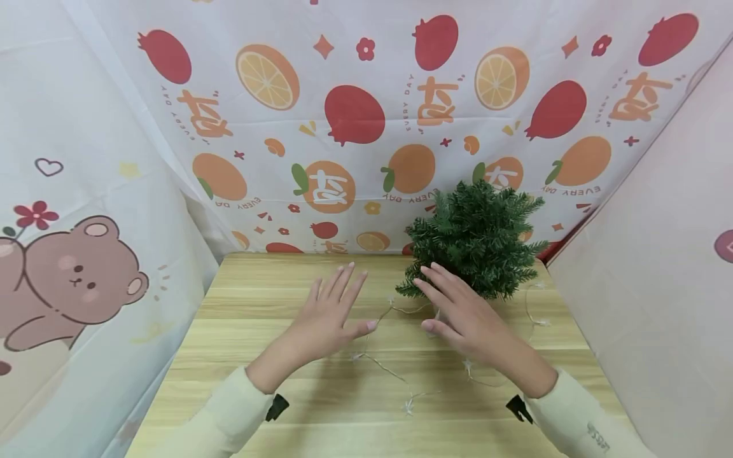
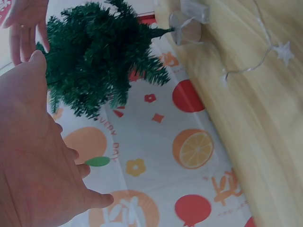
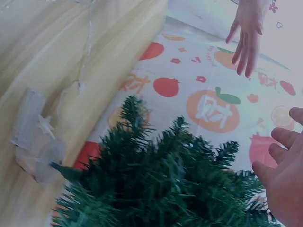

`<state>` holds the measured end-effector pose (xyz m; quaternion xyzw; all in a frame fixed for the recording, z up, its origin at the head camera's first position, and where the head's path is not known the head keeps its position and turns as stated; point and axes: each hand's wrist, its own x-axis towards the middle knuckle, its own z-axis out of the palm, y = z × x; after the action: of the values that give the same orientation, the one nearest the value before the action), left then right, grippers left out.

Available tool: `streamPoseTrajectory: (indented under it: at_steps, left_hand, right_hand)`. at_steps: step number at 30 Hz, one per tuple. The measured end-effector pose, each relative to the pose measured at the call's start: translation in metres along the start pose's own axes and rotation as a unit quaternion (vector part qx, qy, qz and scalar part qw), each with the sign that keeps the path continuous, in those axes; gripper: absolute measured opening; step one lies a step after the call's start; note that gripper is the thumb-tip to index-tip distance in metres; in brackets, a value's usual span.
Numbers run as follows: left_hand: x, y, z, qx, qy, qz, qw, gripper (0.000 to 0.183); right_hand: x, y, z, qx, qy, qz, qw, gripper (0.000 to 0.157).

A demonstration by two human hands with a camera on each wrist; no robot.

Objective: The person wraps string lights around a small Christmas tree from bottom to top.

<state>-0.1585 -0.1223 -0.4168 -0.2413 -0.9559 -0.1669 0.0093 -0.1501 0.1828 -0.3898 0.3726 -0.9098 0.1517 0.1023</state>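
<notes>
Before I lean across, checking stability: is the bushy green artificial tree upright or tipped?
Upright: the tree rises from its pale round base, which rests on the light wood-grain tabletop.

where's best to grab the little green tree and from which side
Probably the short stem, pinched low from the near side, just above the rounded base: it is the narrow part below the bushy branches, and the patterned cloth hangs behind.

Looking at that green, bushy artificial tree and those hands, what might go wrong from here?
The thin string of pale stars lies loosely looped on the light wooden table, so it might tangle or snag. The right hand is close to the green artificial tree; a nudge could perhaps tip it over.
</notes>
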Motion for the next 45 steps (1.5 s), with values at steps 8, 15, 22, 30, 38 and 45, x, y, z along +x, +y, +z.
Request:
streamPoseTrajectory:
  at_steps: [8, 15, 22, 30, 38, 45]
  left_hand:
    - [-0.004, -0.002, 0.021, -0.015, 0.006, -0.016, 0.9997, 0.091]
    - [-0.008, -0.005, 0.042, -0.037, -0.012, -0.028, 0.9989, 0.093]
    - [-0.012, -0.009, 0.063, -0.045, -0.016, -0.031, 0.9984, 0.095]
    - [-0.013, -0.017, 0.087, -0.087, 0.011, 0.004, 0.9962, 0.086]
    - [-0.012, -0.025, 0.114, -0.098, 0.035, 0.054, 0.9931, 0.073]
    - [-0.013, -0.026, 0.143, -0.073, 0.034, 0.080, 0.9935, 0.062]
  right_hand:
    - [-0.013, 0.000, 0.021, 0.021, -0.006, 0.017, 1.000, 0.069]
    - [-0.024, -0.002, 0.045, 0.047, -0.005, 0.035, 0.998, 0.066]
    - [-0.036, -0.005, 0.073, 0.069, -0.001, 0.066, 0.995, 0.063]
    - [-0.047, -0.008, 0.106, 0.089, -0.023, 0.096, 0.991, 0.060]
    - [-0.060, -0.007, 0.145, 0.078, -0.056, 0.126, 0.987, 0.060]
    - [-0.069, -0.006, 0.183, 0.088, -0.073, 0.146, 0.983, 0.057]
